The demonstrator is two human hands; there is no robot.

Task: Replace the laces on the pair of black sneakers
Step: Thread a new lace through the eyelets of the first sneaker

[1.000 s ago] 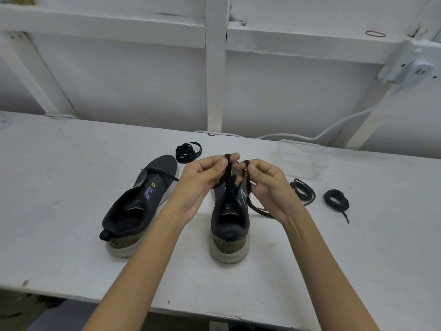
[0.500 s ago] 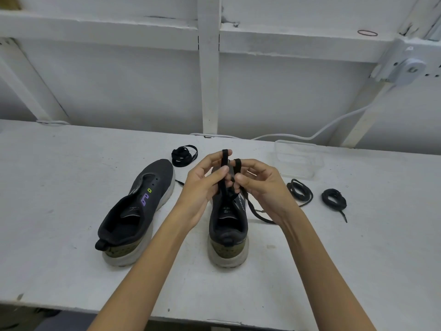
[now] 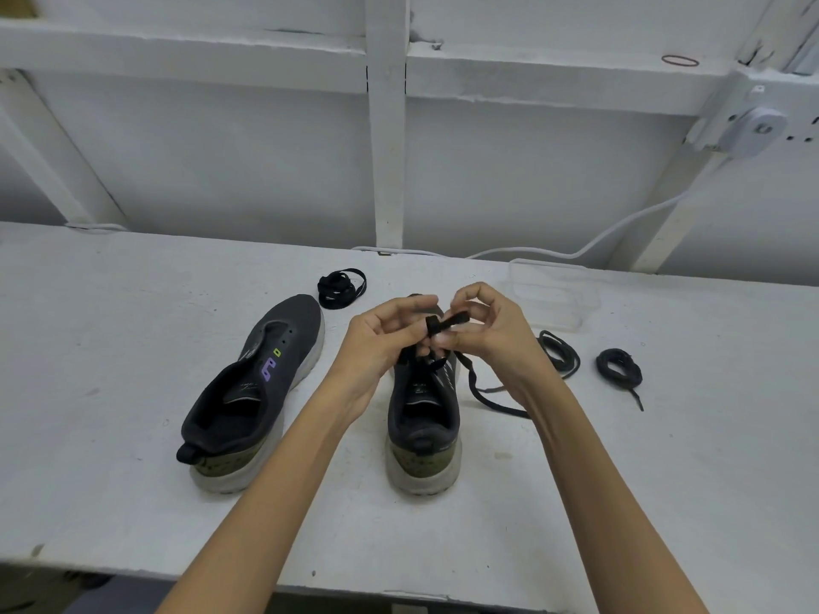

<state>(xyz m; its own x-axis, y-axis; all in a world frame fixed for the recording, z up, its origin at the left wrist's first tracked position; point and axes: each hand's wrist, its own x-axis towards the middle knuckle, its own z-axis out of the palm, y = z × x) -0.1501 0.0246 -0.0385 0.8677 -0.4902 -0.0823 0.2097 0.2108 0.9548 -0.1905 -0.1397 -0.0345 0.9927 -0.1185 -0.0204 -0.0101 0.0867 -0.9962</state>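
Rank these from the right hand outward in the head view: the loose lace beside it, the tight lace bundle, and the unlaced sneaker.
1. Loose lace, on the table just right of the right hand.
2. Tight lace bundle, farther right.
3. Unlaced sneaker, far left, beyond the left hand.

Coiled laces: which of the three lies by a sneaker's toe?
The coiled lace just beyond the left sneaker's toe; the loose coil and the tight coil lie right of the right hand.
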